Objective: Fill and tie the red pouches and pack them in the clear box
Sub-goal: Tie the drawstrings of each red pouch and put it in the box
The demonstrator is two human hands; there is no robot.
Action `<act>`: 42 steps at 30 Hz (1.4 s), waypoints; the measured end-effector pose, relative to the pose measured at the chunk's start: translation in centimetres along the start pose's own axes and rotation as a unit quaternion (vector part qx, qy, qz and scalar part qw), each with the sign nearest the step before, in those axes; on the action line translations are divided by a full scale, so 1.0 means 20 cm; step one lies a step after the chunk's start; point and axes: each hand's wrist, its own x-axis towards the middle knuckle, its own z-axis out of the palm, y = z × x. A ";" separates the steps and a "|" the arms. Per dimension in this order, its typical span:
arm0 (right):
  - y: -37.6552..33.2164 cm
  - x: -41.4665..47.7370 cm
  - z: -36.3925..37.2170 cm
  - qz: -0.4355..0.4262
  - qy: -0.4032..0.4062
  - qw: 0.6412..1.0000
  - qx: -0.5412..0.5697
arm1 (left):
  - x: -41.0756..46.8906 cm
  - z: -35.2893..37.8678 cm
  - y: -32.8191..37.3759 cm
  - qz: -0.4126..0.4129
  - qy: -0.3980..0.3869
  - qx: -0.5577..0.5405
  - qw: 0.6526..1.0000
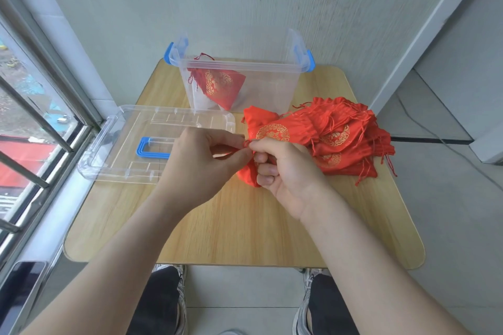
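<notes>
the left hand [201, 160] is closed to a pinch, thumb and forefinger nipping the red drawstring [246, 143] of a red pouch [248, 174], the other fingers loosely bent behind. the right hand [283, 171] meets it fingertip to fingertip — its thumb and forefinger pinch the same cord, while its lower fingers curl round the gathered neck of the pouch, whose body hangs below the knuckles. whether a knot has formed between the fingertips cannot be told.

both hands work in front of the clear box [272, 90], on its near side. the box stands open at the far edge of the wooden table [245, 226], with blue latches at its two ends. one gold-printed pouch [217, 85] leans inside it toward its left end. a pile of flat pouches [340, 136] lies just in front of the box's right corner, strings trailing. the clear lid [136, 166], blue handle up, lies flat in front of the box's left corner and overhangs the table edge.

behind the box rises a pale wall. far to the left of the box is a barred window [32, 117] — with a dark phone [19, 288] on the sill, much nearer the person than the box.
</notes>
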 end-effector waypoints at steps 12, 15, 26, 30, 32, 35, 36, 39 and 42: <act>0.04 -0.01 0.01 -0.145 0.059 0.939 -0.305 | 0.01 -0.08 -0.01 0.013 -0.031 0.090 0.995; 0.06 0.00 0.01 -0.158 0.052 0.924 -0.345 | 0.00 -0.07 -0.02 0.017 -0.060 0.102 0.993; 0.07 -0.03 -0.07 -0.176 0.048 0.860 -0.476 | 0.03 -0.10 -0.10 -0.051 -0.133 0.246 0.959; 0.06 -0.05 -0.09 -0.166 0.059 0.862 -0.475 | 0.01 -0.10 -0.08 -0.081 -0.196 0.257 0.943; 0.06 -0.05 -0.09 -0.163 0.052 0.863 -0.475 | 0.01 -0.10 -0.07 -0.084 -0.198 0.259 0.942; 0.06 -0.05 -0.09 -0.162 0.039 0.865 -0.474 | 0.02 -0.09 -0.07 -0.095 -0.191 0.218 0.952; 0.05 -0.06 -0.09 -0.160 0.033 0.863 -0.477 | 0.02 -0.09 -0.07 -0.104 -0.196 0.199 0.955; 0.04 -0.07 -0.09 -0.143 0.006 0.859 -0.492 | 0.02 -0.08 -0.07 -0.124 -0.219 0.171 0.952; 0.05 -0.08 -0.10 -0.135 -0.012 0.854 -0.502 | 0.02 -0.07 -0.06 -0.128 -0.236 0.211 0.940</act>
